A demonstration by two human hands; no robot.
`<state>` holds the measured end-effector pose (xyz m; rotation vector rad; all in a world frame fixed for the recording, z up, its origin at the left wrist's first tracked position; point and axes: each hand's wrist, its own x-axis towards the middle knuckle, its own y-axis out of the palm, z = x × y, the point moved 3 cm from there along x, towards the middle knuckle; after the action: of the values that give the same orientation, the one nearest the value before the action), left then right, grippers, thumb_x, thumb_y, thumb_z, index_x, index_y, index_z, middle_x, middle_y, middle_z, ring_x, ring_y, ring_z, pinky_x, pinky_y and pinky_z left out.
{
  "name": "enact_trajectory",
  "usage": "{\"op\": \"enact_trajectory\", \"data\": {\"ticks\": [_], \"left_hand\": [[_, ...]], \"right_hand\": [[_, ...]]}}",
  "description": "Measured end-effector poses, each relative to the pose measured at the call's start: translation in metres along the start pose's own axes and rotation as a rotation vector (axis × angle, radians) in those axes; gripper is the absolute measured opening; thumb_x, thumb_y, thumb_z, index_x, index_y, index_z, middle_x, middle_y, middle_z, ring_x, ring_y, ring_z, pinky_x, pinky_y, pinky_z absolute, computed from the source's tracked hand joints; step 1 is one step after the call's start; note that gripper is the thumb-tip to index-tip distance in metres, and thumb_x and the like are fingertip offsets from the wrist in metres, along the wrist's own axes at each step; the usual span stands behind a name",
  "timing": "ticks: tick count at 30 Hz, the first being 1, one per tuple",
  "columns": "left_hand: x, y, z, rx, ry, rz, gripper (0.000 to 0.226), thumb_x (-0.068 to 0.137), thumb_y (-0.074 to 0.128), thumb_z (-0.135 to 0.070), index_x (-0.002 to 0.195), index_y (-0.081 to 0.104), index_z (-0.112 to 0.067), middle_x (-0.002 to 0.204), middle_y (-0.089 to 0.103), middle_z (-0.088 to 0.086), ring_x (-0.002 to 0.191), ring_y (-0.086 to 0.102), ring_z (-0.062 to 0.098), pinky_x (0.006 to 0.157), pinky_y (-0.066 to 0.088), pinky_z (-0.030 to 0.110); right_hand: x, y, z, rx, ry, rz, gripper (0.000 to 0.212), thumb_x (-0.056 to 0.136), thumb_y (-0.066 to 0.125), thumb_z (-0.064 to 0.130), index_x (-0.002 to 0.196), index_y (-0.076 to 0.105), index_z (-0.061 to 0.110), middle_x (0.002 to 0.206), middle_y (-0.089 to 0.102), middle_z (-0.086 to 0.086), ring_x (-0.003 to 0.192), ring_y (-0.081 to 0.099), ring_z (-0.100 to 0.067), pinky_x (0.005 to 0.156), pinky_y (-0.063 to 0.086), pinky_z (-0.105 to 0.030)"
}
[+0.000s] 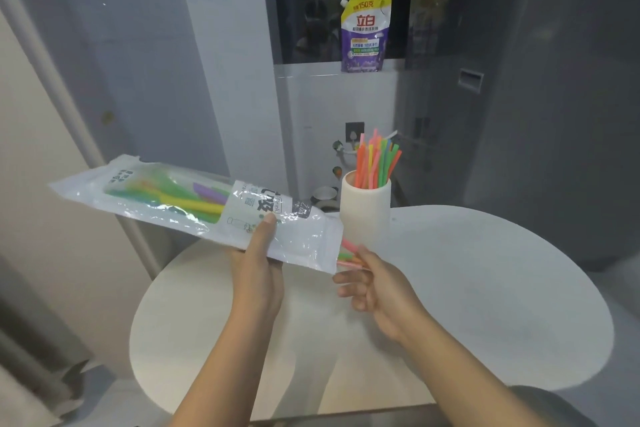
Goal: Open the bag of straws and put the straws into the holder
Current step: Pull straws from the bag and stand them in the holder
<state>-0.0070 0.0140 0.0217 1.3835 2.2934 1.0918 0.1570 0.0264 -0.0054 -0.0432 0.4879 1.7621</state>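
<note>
- Over the near edge of the round table point(485, 288), two bare forearms reached in, and the right hand point(374, 284) had its grip pinched on a few straw ends point(348, 255) poking from the bag's open mouth!
- Left hand point(258, 253) was clamped on the bag point(194, 201), thumb on top; its long axis ran up-left, mouth toward the right hand.
- Farther back stood the holder point(365, 215), already bristling with straws, just beyond the right hand, the nearer one.
- Behind, a detergent pouch point(365, 35) sat on the sill.

Left hand point(258, 258) holds the bag point(194, 204) above the table point(485, 288); right hand point(375, 284) pinches, apparently, straw ends point(348, 255) at its mouth (holder point(365, 215) already part-filled).
</note>
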Motion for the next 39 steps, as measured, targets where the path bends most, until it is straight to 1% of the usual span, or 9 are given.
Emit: {"op": "enact_trajectory", "data": {"ticks": [4, 10, 18, 22, 27, 31, 34, 36, 39], "left_hand": [[0.003, -0.006, 0.004, -0.027, -0.051, -0.039, 0.052, 0.091, 0.054, -0.003, 0.140, 0.044, -0.014, 0.134, 0.058, 0.008, 0.117, 0.060, 0.019, 0.088, 0.053, 0.031], [0.002, -0.014, 0.017, -0.079, -0.165, -0.200, 0.042, 0.090, 0.054, 0.000, 0.131, 0.053, -0.010, 0.112, 0.068, 0.001, 0.091, 0.070, 0.009, 0.068, 0.056, 0.024], [0.004, -0.019, 0.021, -0.083, -0.224, -0.304, 0.032, 0.089, 0.053, 0.003, 0.115, 0.059, -0.014, 0.109, 0.067, 0.002, 0.085, 0.068, 0.011, 0.059, 0.056, 0.024], [0.000, -0.015, 0.019, -0.060, -0.168, -0.292, 0.046, 0.089, 0.054, 0.003, 0.133, 0.051, -0.012, 0.125, 0.064, 0.005, 0.100, 0.066, 0.015, 0.069, 0.057, 0.027], [-0.004, -0.011, 0.014, -0.021, -0.095, -0.243, 0.054, 0.089, 0.056, 0.002, 0.138, 0.045, -0.018, 0.131, 0.061, 0.003, 0.112, 0.063, 0.016, 0.081, 0.056, 0.029], [-0.009, -0.006, 0.019, -0.055, -0.124, -0.242, 0.052, 0.089, 0.055, 0.003, 0.137, 0.046, -0.016, 0.125, 0.064, 0.003, 0.107, 0.065, 0.015, 0.074, 0.057, 0.028], [-0.004, -0.011, 0.018, -0.087, -0.138, -0.276, 0.042, 0.089, 0.055, 0.003, 0.125, 0.055, -0.017, 0.117, 0.067, 0.001, 0.102, 0.067, 0.015, 0.075, 0.057, 0.029], [0.000, -0.016, 0.017, -0.127, -0.173, -0.314, 0.036, 0.089, 0.053, 0.003, 0.119, 0.059, -0.017, 0.115, 0.067, 0.001, 0.103, 0.066, 0.017, 0.076, 0.058, 0.031], [0.001, -0.020, 0.019, -0.132, -0.212, -0.348, 0.043, 0.090, 0.052, 0.002, 0.131, 0.052, -0.014, 0.121, 0.064, 0.003, 0.103, 0.065, 0.016, 0.080, 0.057, 0.031]], "right_hand": [[0.003, -0.003, -0.001, 0.000, -0.014, -0.038, 0.026, 0.098, 0.041, 0.033, 0.099, 0.063, 0.019, 0.068, 0.064, -0.010, 0.046, 0.060, -0.015, 0.037, 0.036, -0.018], [0.008, -0.005, -0.005, -0.073, -0.048, -0.094, 0.033, 0.096, 0.047, 0.034, 0.099, 0.060, 0.004, 0.063, 0.062, -0.007, 0.047, 0.061, -0.014, 0.039, 0.039, -0.021], [0.011, -0.006, -0.008, 0.145, 0.040, -0.014, 0.028, 0.093, 0.053, 0.031, 0.098, 0.065, 0.006, 0.069, 0.062, -0.006, 0.050, 0.060, -0.009, 0.043, 0.043, -0.019], [0.010, 0.002, -0.009, 0.287, 0.021, 0.064, 0.030, 0.088, 0.058, 0.036, 0.100, 0.067, 0.010, 0.077, 0.066, -0.004, 0.058, 0.062, -0.010, 0.048, 0.046, -0.020], [0.009, 0.010, -0.009, 0.202, -0.148, 0.030, 0.031, 0.089, 0.058, 0.031, 0.118, 0.052, 0.024, 0.086, 0.066, -0.001, 0.061, 0.062, -0.010, 0.048, 0.044, -0.022], [0.008, 0.005, -0.005, 0.017, -0.314, -0.132, 0.018, 0.091, 0.057, 0.020, 0.105, 0.060, 0.009, 0.070, 0.063, -0.007, 0.049, 0.052, -0.009, 0.045, 0.041, -0.017], [0.007, -0.005, 0.002, -0.098, -0.372, -0.203, 0.011, 0.090, 0.058, 0.024, 0.091, 0.064, 0.015, 0.062, 0.064, 0.000, 0.052, 0.054, -0.010, 0.051, 0.046, -0.023], [0.007, -0.015, 0.008, -0.091, -0.391, -0.233, 0.009, 0.089, 0.060, 0.025, 0.090, 0.064, 0.018, 0.058, 0.063, 0.006, 0.052, 0.056, -0.006, 0.051, 0.048, -0.020], [0.008, -0.026, 0.013, 0.019, -0.394, -0.242, 0.014, 0.089, 0.060, 0.024, 0.091, 0.064, 0.011, 0.059, 0.059, 0.003, 0.052, 0.053, -0.009, 0.049, 0.046, -0.018]]}}
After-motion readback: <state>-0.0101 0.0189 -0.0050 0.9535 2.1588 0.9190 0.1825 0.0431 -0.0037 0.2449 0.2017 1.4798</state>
